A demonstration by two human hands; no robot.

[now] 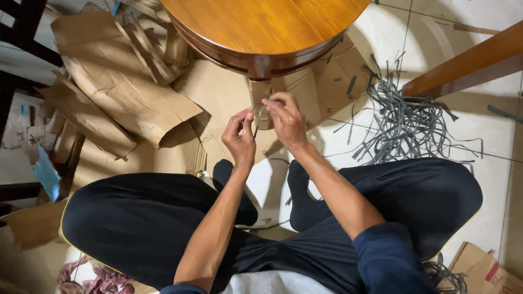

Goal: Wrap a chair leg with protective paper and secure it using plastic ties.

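I sit on the floor with my knees spread, and both hands meet in front of me below a round wooden table [261, 24]. My left hand [239, 139] and my right hand [286, 120] each pinch a thin grey strip [260, 115] that runs between them. The fingers are closed around it and the hands nearly touch. Behind the hands a narrow piece of brown cardboard [260, 100] rests against the table's base. How long the strip is cannot be told.
A tangled heap of grey strips [406, 125] lies on the white tiled floor to the right. Torn cardboard sheets [117, 81] cover the floor at the left. A wooden beam [468, 60] slants in at upper right. A small cardboard box [482, 272] sits at lower right.
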